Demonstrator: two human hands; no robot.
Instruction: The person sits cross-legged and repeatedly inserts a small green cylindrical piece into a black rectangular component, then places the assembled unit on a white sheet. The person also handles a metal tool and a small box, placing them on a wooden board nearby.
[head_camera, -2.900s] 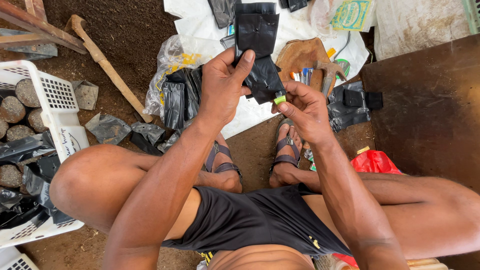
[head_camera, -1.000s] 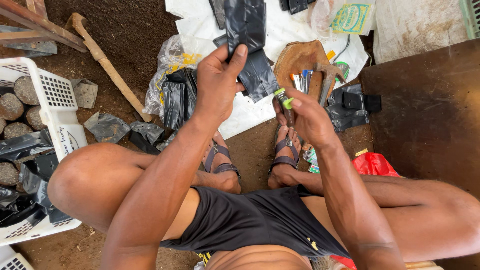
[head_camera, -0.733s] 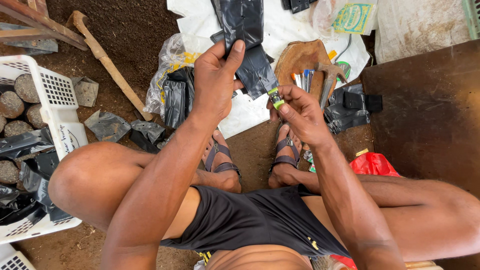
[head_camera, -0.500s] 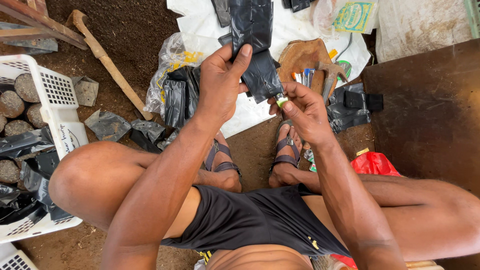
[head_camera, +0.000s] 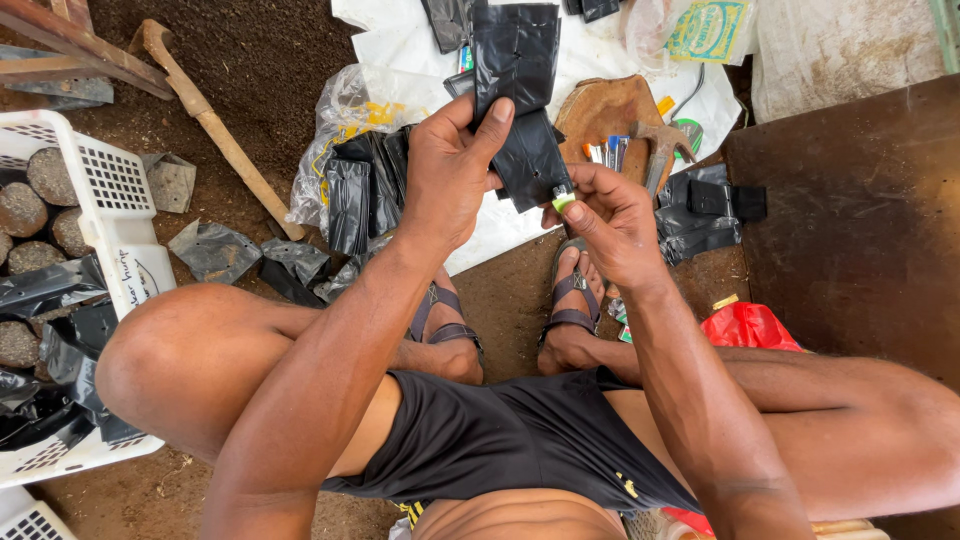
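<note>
Seen from above, seated low over bare earth, knees spread, feet in strap sandals (head_camera: 572, 300). Left hand (head_camera: 448, 175) raised at centre, fingers closed around a flat black plastic nursery bag (head_camera: 518, 95), thumb laid across its face, the bag standing upright above the hand and folded over near its lower end. Right hand (head_camera: 612, 220) just beside it, fingers pinched shut on a small pale-green object (head_camera: 563, 200), too small to identify, touching the bag's lower corner. Bag appears thin, limp and very light, probably slick and easily creased or torn; best held flat between thumb and fingers close to the fold, as gripped here. On the ground ahead: a white sheet (head_camera: 400, 40), a clear bag of more black bags (head_camera: 360, 170), a round wooden block (head_camera: 610, 115) carrying small tools, and a hammer (head_camera: 660, 150) beside it. To the left, a white plastic crate (head_camera: 105, 180) holding soil-filled cylinders and loose black plastic, plus a wooden handle (head_camera: 215, 130) lying on the dirt. To the right, a dark board (head_camera: 860, 220) and a red plastic bag (head_camera: 745, 325) near the right knee.
</note>
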